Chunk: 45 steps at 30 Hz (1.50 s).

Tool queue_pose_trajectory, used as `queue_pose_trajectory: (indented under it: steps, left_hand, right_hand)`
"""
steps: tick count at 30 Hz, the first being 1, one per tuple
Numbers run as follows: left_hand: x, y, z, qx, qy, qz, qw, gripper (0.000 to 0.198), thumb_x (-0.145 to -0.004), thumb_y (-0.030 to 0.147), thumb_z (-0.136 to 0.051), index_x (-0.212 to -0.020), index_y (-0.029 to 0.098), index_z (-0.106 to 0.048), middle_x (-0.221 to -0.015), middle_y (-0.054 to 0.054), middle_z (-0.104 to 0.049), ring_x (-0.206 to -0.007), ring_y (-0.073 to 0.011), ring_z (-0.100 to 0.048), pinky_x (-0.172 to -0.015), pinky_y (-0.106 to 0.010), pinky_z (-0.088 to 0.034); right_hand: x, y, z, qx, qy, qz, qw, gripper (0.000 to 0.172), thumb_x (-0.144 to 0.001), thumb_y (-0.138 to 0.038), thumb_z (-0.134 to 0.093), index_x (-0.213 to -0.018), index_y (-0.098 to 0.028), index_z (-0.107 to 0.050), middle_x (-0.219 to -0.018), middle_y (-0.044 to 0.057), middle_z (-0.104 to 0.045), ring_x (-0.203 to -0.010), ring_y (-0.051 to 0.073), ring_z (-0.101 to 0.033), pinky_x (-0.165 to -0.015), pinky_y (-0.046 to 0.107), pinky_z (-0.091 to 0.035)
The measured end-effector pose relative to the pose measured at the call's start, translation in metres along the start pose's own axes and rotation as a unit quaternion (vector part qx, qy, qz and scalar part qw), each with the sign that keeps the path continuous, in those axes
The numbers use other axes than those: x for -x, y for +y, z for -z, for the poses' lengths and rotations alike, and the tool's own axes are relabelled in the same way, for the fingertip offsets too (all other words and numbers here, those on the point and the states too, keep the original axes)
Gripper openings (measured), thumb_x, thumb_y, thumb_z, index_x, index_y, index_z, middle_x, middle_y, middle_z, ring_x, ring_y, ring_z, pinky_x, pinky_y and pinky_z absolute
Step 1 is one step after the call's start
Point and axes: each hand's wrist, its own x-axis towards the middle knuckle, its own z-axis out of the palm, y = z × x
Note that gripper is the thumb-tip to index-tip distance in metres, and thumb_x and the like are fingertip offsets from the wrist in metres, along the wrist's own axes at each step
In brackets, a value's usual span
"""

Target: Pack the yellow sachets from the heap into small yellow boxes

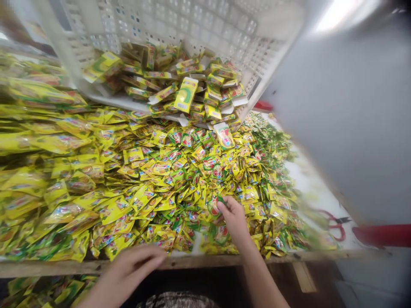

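Observation:
A big heap of small yellow and green sachets (180, 171) covers the table. My right hand (234, 220) rests on the heap near the front edge, its fingers pinched on one sachet (214, 205). At the table's wooden front edge (321, 256) my left hand (135, 265) hovers with the fingers curled loosely together; I see nothing in it. A white plastic crate (199, 25) stands tilted at the back, holding several flat yellow and green packs (185, 94) that spill toward the heap.
Larger yellow packets (35, 141) are piled at the left. Red-handled scissors (335, 224) lie on the bare white tabletop at the right. A grey wall or panel (349, 111) closes the right side, with a red object (382, 234) beside it. More packets (41, 291) lie below the table.

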Motion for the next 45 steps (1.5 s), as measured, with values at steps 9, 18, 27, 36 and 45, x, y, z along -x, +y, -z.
queue_pose_trajectory:
  steps: [9, 18, 27, 36, 45]
  left_hand:
    - [-0.087, 0.032, -0.090, -0.254, -0.007, -0.056, 0.966, 0.019, -0.086, 0.012, -0.045, -0.090, 0.013, -0.063, -0.095, -0.017, -0.063, -0.094, -0.0344, -0.061, -0.082, -0.047, -0.045]
    - [-0.082, 0.006, -0.076, -0.157, 0.014, -0.028, 0.987, 0.030, -0.087, 0.025, -0.054, -0.116, 0.022, -0.058, -0.084, -0.002, -0.068, -0.076, -0.0191, -0.066, -0.067, -0.027, -0.050]
    - [-0.047, 0.026, -0.033, -0.176, -0.118, -0.178, 0.961, 0.014, -0.086, 0.018, -0.057, -0.086, 0.023, -0.071, -0.102, -0.007, -0.066, -0.101, -0.0248, -0.057, -0.090, -0.037, -0.045]
    - [-0.064, 0.033, -0.042, 0.151, -0.093, 0.093, 0.980, 0.021, -0.078, 0.038, -0.068, -0.076, 0.018, -0.076, -0.074, -0.002, -0.075, -0.071, -0.0206, -0.066, -0.065, -0.026, -0.048]
    - [-0.058, 0.049, -0.048, 0.306, -0.094, 0.193, 0.927, 0.037, -0.069, 0.042, -0.078, -0.094, 0.015, -0.076, -0.090, -0.007, -0.078, -0.081, -0.0218, -0.067, -0.072, -0.026, -0.048]
  right_hand:
    - [0.022, 0.002, 0.011, -0.091, -0.002, -0.070, 0.993, 0.033, -0.065, -0.034, -0.083, -0.084, -0.016, -0.061, -0.076, 0.002, -0.068, -0.063, 0.015, -0.060, -0.049, 0.023, -0.051]
    - [0.024, 0.008, 0.017, -0.119, 0.000, -0.066, 0.991, 0.030, -0.069, -0.031, -0.079, -0.092, -0.017, -0.065, -0.084, 0.002, -0.069, -0.071, 0.016, -0.061, -0.055, 0.023, -0.049]
    - [0.038, 0.006, 0.021, -0.184, -0.033, -0.114, 0.976, 0.030, -0.075, -0.032, -0.074, -0.099, -0.022, -0.059, -0.092, 0.002, -0.066, -0.078, 0.019, -0.062, -0.059, 0.028, -0.052]
    - [0.039, 0.000, -0.014, 0.049, -0.179, 0.019, 0.982, 0.034, -0.071, -0.007, -0.068, -0.099, -0.024, -0.065, -0.066, -0.008, -0.050, -0.060, 0.010, -0.045, -0.054, 0.020, -0.034]
    - [0.030, 0.010, -0.017, 0.163, -0.139, 0.040, 0.976, 0.046, -0.067, -0.005, -0.068, -0.107, -0.025, -0.061, -0.063, -0.009, -0.043, -0.056, 0.010, -0.041, -0.051, 0.019, -0.032]
